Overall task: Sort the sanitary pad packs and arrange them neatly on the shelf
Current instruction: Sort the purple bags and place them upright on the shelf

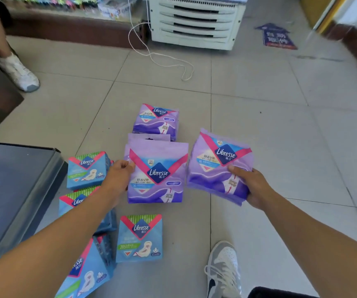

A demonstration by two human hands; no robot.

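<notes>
Both hands hold purple Libresse pad packs above the tiled floor. My left hand point(119, 172) grips the left edge of one purple pack point(158, 175), with more purple packs stacked behind it. My right hand point(250, 186) grips the lower right corner of a second purple pack point(218, 166), tilted. A third purple pack point(156, 121) lies on the floor farther away. Several blue Libresse packs point(140, 238) lie at the lower left, one point(88, 169) beside my left wrist, others partly hidden under my left forearm.
A grey metal shelf point(16, 190) edge runs along the left. My grey shoe point(224, 269) is at the bottom. Another person's leg and white shoe point(20, 72) stand at upper left. A white appliance point(197, 20) and a loose cord point(162, 59) lie ahead.
</notes>
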